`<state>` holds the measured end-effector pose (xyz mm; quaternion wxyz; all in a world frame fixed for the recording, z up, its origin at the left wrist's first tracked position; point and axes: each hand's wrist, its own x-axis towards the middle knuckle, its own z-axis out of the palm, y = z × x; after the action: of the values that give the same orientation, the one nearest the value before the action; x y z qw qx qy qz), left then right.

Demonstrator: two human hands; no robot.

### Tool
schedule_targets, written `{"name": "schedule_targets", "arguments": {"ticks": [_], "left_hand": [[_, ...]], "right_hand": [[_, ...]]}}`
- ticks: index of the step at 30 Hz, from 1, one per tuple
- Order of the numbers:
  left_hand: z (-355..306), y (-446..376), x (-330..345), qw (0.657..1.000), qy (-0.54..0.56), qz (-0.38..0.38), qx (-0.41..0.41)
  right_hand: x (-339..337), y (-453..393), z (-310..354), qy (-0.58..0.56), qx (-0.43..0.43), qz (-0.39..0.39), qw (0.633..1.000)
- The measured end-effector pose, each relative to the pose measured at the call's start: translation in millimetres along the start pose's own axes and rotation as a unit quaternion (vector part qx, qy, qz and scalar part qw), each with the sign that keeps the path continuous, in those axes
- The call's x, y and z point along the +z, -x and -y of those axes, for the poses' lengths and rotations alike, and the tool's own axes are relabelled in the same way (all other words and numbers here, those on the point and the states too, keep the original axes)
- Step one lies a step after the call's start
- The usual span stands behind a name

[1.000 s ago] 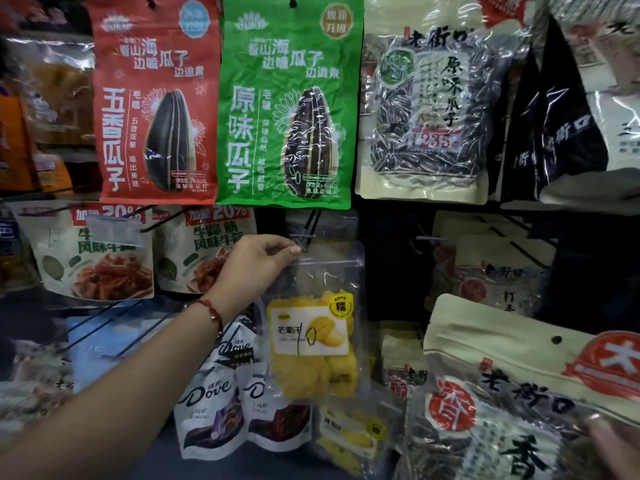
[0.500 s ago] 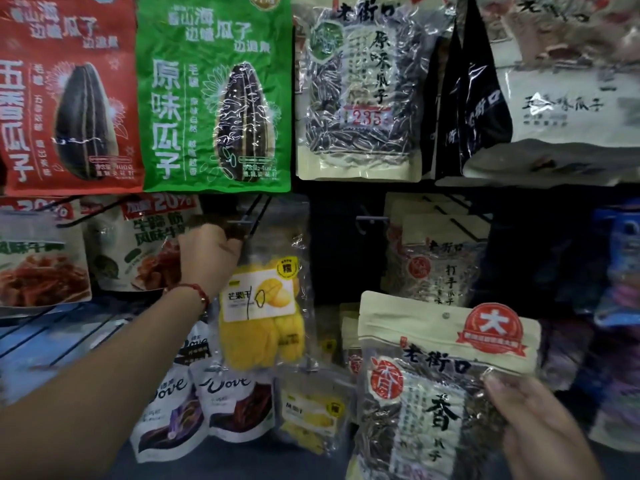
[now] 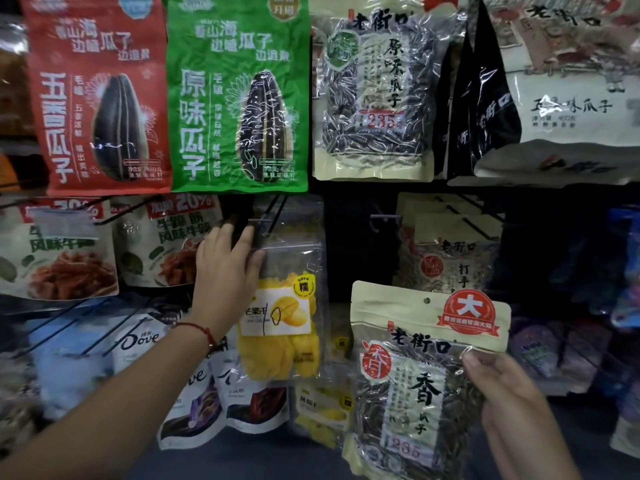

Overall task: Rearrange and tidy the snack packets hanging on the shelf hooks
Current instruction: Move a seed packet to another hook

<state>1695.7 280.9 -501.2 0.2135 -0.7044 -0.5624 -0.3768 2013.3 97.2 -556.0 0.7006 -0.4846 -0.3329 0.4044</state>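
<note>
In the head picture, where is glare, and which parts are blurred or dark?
Head view: glare streaks cross the clear sunflower-seed bag at top and the beige seed packet in the right hand; the left edge and the blue packets at right are smeared; the gap behind the left hand and the clear dried-mango bag is dark.
</note>
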Motion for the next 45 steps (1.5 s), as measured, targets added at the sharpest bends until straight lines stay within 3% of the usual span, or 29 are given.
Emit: {"name": "schedule_targets", "arguments": {"ticks": [4, 10, 15, 21, 30, 39, 45], "left_hand": [[-2, 29, -12, 0.999, 0.0, 0.009, 0.043], [-31, 124, -18, 0.969, 0.017, 0.115, 0.217], [-89, 94, -30, 0.959, 0.087, 0.122, 0.242], [-163, 51, -38, 0.954, 0.184, 0.157, 0.177], [-236, 6, 1, 0.921, 0.325, 0.142, 0.163], [-261, -25, 10, 0.939, 0.277, 0.126, 0.161], [-271, -31, 24, 0.957, 0.192, 0.108, 0.187]], "right_hand": [[1, -3, -2, 0.003, -0.008, 0.009, 1.0], [-8, -7, 1, 0.033, -0.029, 0.032, 0.999], [-20, -14, 3, 0.072, -0.035, 0.042, 0.996], [-42, -35, 23, 0.089, -0.051, 0.034, 0.994], [-60, -85, 53, 0.093, -0.059, -0.028, 0.994], [-60, -135, 75, 0.081, -0.079, -0.057, 0.992], [-62, -154, 69, 0.064, -0.03, -0.056, 0.996]]}}
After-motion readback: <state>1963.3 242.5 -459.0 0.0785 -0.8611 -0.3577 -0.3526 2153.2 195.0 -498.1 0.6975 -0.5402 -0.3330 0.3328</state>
